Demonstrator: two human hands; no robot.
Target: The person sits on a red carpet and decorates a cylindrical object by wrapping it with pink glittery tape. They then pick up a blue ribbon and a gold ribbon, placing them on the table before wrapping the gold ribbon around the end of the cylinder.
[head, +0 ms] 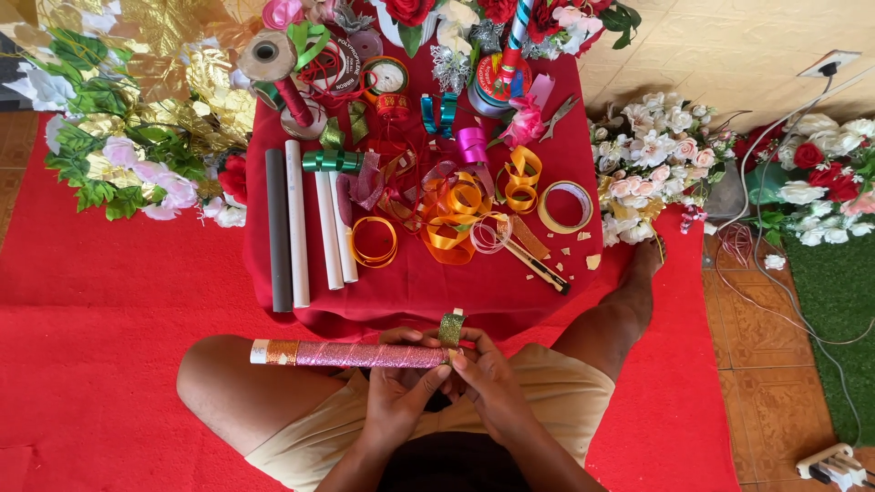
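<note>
I sit cross-legged behind a low table covered with a red cloth [428, 292]. My left hand [401, 383] grips a tube wrapped in glittery pink ribbon [365, 354], held level over my lap, its left end banded orange and white. My right hand [488, 378] is at the tube's right end, pinching a short strip of green-gold glitter ribbon [450, 328] that stands up from the tube. The fingers of both hands meet at that end.
The table holds plain white tubes [297, 219], a dark tube [277, 228], orange ribbon curls [451, 214], a tape roll [565, 207], a knife [538, 266] and spools. Artificial flowers [652, 155] stand on both sides. Cables and a power strip [834, 463] lie at right.
</note>
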